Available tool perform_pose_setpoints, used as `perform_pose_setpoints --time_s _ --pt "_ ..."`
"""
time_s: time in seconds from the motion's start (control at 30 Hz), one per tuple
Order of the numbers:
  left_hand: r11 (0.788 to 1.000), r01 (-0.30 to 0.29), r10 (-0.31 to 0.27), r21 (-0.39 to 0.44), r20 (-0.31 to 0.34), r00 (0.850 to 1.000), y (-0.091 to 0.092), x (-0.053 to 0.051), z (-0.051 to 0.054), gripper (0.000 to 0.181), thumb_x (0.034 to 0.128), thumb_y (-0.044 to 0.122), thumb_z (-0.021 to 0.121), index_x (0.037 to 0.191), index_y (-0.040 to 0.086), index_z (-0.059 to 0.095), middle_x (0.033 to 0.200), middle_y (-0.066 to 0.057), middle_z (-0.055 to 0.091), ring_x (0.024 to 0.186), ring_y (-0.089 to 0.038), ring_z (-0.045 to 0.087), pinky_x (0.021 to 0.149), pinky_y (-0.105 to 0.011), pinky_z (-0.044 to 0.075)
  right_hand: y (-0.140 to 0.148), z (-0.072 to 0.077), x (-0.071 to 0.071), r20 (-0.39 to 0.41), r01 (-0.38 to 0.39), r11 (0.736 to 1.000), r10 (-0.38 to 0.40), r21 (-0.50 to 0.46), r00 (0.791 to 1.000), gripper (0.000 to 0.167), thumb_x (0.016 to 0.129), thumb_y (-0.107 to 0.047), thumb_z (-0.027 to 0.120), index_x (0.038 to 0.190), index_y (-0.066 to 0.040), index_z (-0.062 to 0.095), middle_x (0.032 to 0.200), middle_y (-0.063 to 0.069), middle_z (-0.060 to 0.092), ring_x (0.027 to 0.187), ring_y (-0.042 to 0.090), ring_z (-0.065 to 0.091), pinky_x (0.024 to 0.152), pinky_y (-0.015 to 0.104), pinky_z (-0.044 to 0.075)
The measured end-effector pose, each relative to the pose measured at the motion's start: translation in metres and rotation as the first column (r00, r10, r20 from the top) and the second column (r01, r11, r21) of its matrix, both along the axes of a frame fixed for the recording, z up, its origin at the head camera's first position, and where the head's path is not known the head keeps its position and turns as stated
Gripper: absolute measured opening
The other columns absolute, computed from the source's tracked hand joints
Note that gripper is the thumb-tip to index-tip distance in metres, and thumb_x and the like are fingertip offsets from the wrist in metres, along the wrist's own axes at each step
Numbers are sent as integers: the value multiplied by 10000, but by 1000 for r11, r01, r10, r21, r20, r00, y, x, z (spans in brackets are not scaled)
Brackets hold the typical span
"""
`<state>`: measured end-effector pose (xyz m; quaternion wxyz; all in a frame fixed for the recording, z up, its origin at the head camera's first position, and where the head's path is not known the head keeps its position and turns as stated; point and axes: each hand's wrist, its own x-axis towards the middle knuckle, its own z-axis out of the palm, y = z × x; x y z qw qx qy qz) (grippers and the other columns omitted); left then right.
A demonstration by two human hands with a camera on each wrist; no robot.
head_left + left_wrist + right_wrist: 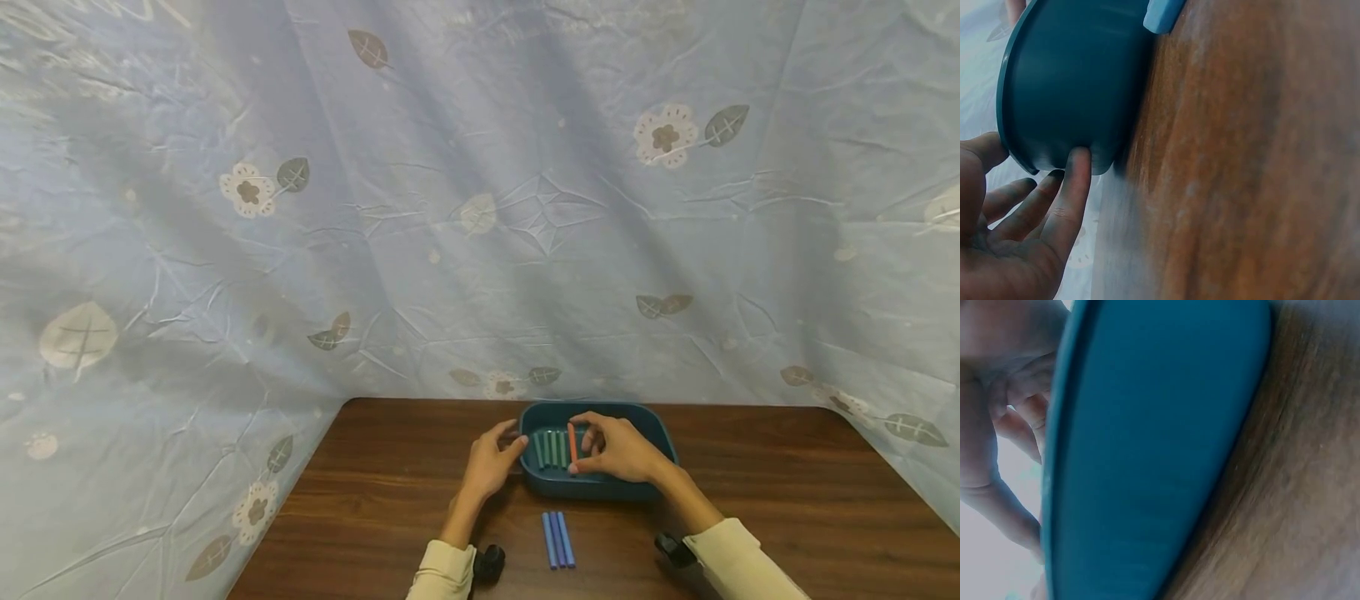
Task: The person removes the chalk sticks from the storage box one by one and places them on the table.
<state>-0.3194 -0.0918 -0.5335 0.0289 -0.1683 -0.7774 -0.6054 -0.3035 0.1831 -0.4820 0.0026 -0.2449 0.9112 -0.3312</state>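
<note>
My right hand [621,450] pinches a slim orange stick [573,443] lengthwise, its ends between thumb and fingers, over the inside of a dark teal plastic tub [663,435]. Just left of that stick, several green sticks [554,450] lie side by side on the tub's floor. At the tub's left end is my left hand [487,463]; in the left wrist view its fairly straight fingers [1075,181] touch the outer wall, with the thumb at the rim. In the right wrist view the tub's wall [1154,437] hides the orange stick and part of the right hand.
Three blue and purple sticks [558,540] lie together on the brown wooden table [375,492], in front of the tub. A pale patterned sheet [480,275] hangs behind the table and along its sides. Black wrist cameras [489,565] sit near both cuffs.
</note>
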Motion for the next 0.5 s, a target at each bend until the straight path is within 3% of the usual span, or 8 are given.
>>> perform_pose_setpoints --time_s 0.5 --pt "1000 12 -13 20 12 1000 2 1 0 511 1056 186 701 1494 -47 576 1368 -348 665 1135 -474 741 771 -529 691 -7 11 31 -12 -23 999 23 -38 1000 811 875 -398 905 1514 -41 556 993 -33 663 846 60 623 715 248 547"
